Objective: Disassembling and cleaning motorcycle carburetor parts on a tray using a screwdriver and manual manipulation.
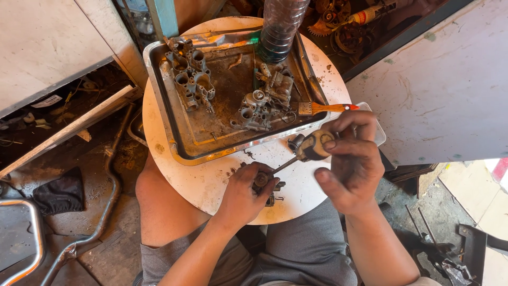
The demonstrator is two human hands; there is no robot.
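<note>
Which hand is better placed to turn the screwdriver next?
Right hand: it grips the yellow-and-black-handled screwdriver, tip at the small grey metal part, which the left hand steadies on the round white table.

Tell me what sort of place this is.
Probably a small engine repair workshop. A dented metal tray on a round white table holds grimy grey carburettor-like castings. The right hand works a screwdriver with a round handle into a small metal part under the left hand.
</note>
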